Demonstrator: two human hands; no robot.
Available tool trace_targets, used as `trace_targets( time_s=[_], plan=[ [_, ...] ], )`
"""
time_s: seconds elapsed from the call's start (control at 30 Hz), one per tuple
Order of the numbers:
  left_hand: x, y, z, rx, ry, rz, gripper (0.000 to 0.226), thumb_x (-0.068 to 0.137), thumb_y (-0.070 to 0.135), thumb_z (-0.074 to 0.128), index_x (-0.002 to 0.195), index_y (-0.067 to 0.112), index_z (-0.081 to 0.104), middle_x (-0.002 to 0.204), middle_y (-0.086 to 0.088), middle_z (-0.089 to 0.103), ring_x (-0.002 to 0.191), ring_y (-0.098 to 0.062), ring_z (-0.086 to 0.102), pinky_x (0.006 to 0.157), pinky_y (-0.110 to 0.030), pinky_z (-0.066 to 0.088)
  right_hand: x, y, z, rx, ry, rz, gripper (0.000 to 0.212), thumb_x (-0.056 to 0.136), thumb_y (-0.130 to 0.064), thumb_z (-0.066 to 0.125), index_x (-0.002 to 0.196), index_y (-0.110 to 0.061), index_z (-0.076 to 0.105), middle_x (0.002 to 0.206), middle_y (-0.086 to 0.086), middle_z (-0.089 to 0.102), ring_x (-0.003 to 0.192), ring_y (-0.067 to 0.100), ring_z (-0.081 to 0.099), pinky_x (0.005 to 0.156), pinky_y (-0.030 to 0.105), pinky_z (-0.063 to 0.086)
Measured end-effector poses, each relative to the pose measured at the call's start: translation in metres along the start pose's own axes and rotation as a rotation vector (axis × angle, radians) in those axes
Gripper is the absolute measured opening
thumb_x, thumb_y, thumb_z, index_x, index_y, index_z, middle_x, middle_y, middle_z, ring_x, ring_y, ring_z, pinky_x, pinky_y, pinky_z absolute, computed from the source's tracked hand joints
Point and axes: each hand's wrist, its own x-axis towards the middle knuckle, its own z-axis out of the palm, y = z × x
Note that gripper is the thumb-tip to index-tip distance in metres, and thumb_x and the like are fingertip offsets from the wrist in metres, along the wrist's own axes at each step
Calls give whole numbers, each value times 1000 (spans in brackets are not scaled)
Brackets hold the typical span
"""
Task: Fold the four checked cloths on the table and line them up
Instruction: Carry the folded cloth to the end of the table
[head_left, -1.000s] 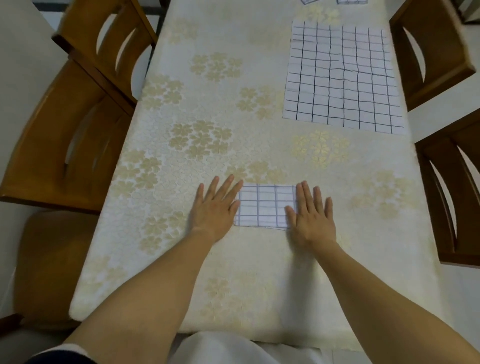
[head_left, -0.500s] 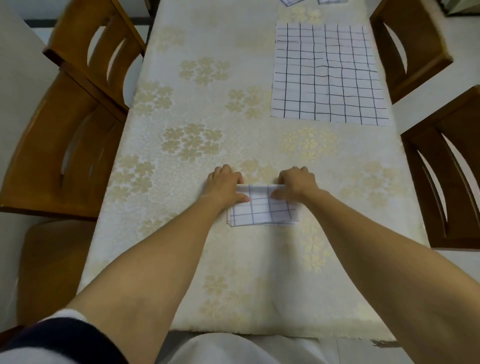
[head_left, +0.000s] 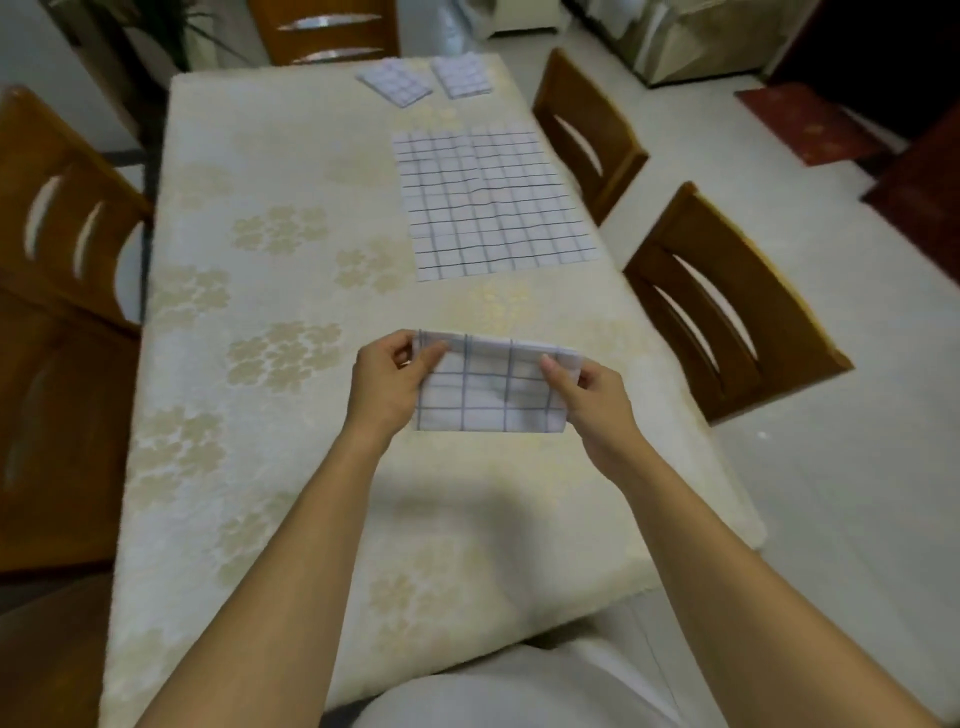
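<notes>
Held cloth (head_left: 488, 395) pinched by left hand (head_left: 389, 384) and right hand (head_left: 592, 400); two folded cloths (head_left: 395, 83) (head_left: 461, 77), one flat cloth (head_left: 493, 202)

1. Home dining room
2. Long table (head_left: 249, 467) under a cream flowered tablecloth (head_left: 291, 249)
3. Wooden chairs (head_left: 727, 322) drawn up along both sides and at the far end
4. Plant (head_left: 171, 31) in the far corner, red rug (head_left: 810, 124) on pale floor (head_left: 857, 467) beyond

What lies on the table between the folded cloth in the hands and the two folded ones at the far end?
Head view: one unfolded checked cloth lies flat on the tablecloth, apart from the held folded cloth.
</notes>
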Motion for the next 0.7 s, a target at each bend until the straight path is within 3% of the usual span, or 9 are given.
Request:
trace_targets(
  time_s=[0.1,0.3,0.4,0.47,0.5,0.6,0.7],
  plan=[
    [-13,21,25,-67,-13,23,17,99,23,66,98,8,73,89,-9,74,75,-7,65,66,-23,51,-15,-8,-27,-18,72,4,23,97,-37,62,104,-18,72,101,0,72,96,18,67,79,36,55],
    [-57,36,81,-50,-148,13,22,101,32,61,120,22,66,109,12,71,95,-1,68,72,-13,53,-36,-16,-75,27,171,-58,20,98,-34,62,106,-17,69,99,1,68,97,21,65,73,31,55],
    [-73,46,109,-55,-145,-11,19,101,33,61,116,25,68,106,7,75,96,-14,72,78,-35,61,-47,-10,-110,20,173,-68,19,99,-35,61,108,-20,67,102,0,68,100,20,64,82,38,57],
    [-84,58,134,-66,-157,-20,18,101,35,61,115,26,68,104,3,75,93,-20,73,71,-47,63,-56,0,-140,19,158,-58,23,99,-39,59,113,-22,67,104,-2,69,102,19,65,84,37,58],
    [-91,66,149,-79,-169,-24,18,102,35,61,115,25,67,103,0,75,90,-23,73,64,-47,62,-61,5,-156,34,150,-37,23,99,-40,59,112,-23,67,103,-2,69,101,19,66,83,36,59],
    [-117,84,198,-61,-179,-16,23,102,34,59,118,19,65,99,-8,71,78,-25,71,46,-33,54,-76,22,-206,75,126,24,23,98,-42,59,110,-24,67,102,-1,71,99,19,68,83,34,60],
    [-146,89,251,82,-139,28,24,103,39,55,117,21,64,95,-5,69,75,-19,68,44,-26,50,-86,34,-258,52,160,23,29,98,-46,57,115,-25,63,107,0,69,101,17,67,85,35,59]
  ],
)
